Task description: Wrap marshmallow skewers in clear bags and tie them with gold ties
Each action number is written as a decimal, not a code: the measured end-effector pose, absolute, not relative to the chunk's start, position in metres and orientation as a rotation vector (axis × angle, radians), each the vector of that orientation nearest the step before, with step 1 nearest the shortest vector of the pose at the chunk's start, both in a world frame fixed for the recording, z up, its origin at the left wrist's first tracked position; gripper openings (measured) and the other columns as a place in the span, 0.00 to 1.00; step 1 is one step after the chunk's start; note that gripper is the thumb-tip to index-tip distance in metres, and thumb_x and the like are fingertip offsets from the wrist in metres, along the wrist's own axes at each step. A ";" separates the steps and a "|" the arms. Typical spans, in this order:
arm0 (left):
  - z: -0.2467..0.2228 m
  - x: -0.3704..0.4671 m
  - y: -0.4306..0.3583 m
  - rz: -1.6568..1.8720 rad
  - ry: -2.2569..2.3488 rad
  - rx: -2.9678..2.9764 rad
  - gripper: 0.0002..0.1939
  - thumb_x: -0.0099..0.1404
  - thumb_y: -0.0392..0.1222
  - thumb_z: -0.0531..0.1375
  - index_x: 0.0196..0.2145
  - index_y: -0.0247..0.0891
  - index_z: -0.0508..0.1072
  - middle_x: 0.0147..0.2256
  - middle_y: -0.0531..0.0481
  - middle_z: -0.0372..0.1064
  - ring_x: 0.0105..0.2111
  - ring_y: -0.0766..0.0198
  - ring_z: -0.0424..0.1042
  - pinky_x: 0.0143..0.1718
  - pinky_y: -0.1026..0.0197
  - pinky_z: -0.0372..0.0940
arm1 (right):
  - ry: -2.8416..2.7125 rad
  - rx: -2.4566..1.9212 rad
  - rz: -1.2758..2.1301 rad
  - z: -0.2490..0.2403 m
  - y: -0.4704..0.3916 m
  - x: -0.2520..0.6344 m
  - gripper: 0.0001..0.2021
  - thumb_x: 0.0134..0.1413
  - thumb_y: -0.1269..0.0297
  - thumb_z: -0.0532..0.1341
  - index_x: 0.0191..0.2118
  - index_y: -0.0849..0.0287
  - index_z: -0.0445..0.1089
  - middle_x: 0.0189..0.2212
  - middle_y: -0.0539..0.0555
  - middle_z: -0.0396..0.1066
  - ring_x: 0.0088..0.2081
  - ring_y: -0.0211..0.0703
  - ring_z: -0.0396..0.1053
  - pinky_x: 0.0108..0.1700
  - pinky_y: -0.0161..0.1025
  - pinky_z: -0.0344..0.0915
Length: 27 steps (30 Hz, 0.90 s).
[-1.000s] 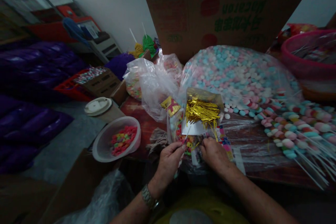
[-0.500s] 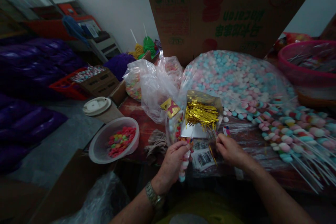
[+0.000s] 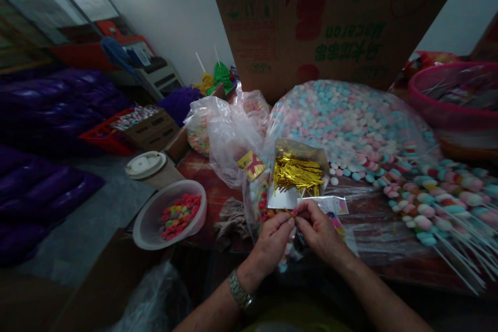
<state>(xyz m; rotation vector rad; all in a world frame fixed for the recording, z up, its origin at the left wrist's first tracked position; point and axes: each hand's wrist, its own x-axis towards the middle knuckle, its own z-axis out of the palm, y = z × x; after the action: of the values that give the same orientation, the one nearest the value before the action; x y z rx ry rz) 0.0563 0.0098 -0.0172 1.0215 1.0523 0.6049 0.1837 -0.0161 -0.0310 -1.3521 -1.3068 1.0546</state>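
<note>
In the head view, my left hand [image 3: 270, 241] is closed around the top of a clear-wrapped candy skewer [image 3: 283, 263], its pastel pieces hanging below the fingers. My right hand [image 3: 321, 231] meets it there, thumb and finger pinched on a thin gold twist tie [image 3: 289, 212] at the wrapper's neck. Both sets of fingertips touch or nearly touch, and they hide most of the tie. Just beyond lies an opened pack of gold twist ties [image 3: 298, 174]. A flat printed clear wrapper [image 3: 330, 204] lies behind my right hand.
A big clear bag of pastel candies [image 3: 342, 119] fills the back. Finished-looking candy skewers [image 3: 443, 197] are heaped at right, below a pink basin [image 3: 418, 94]. At left stand a white bowl [image 3: 146, 233] of gummy rings and a lidded container [image 3: 163, 176]. A crumpled cloth [image 3: 232, 223] lies nearby.
My right hand has come left from beside the twist-tie pack, bringing a gold tie to the wrapper in my left hand. My left hand has shifted slightly right.
</note>
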 end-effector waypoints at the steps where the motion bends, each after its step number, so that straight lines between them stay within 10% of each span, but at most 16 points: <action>1: -0.017 0.055 0.010 0.595 1.021 1.056 0.15 0.54 0.52 0.58 0.25 0.35 0.65 0.18 0.58 0.55 0.15 0.75 0.52 0.13 0.72 0.49 | -1.343 -1.382 1.020 -0.030 -0.018 0.185 0.04 0.52 0.69 0.53 0.36 0.57 0.60 0.26 0.47 0.64 0.28 0.37 0.63 0.30 0.33 0.59; 14: -0.021 0.053 0.013 0.398 0.765 0.607 0.19 0.44 0.49 0.68 0.21 0.34 0.64 0.14 0.57 0.60 0.12 0.72 0.59 0.13 0.69 0.58 | -1.547 -1.338 1.002 -0.010 -0.034 0.200 0.09 0.57 0.60 0.54 0.33 0.58 0.68 0.23 0.49 0.66 0.28 0.39 0.64 0.30 0.33 0.59; 27: 0.009 0.058 0.016 0.487 0.704 0.679 0.24 0.49 0.41 0.67 0.42 0.37 0.63 0.22 0.56 0.66 0.18 0.71 0.66 0.19 0.70 0.61 | -1.838 -1.314 0.889 0.015 -0.035 0.212 0.08 0.59 0.69 0.48 0.32 0.58 0.61 0.27 0.51 0.67 0.29 0.38 0.64 0.31 0.34 0.58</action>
<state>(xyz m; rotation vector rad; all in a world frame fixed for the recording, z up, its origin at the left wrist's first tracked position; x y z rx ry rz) 0.0576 0.0162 0.0088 0.6794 0.7044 0.4871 0.2121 -0.0350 0.0152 -1.3142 -1.8381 0.8886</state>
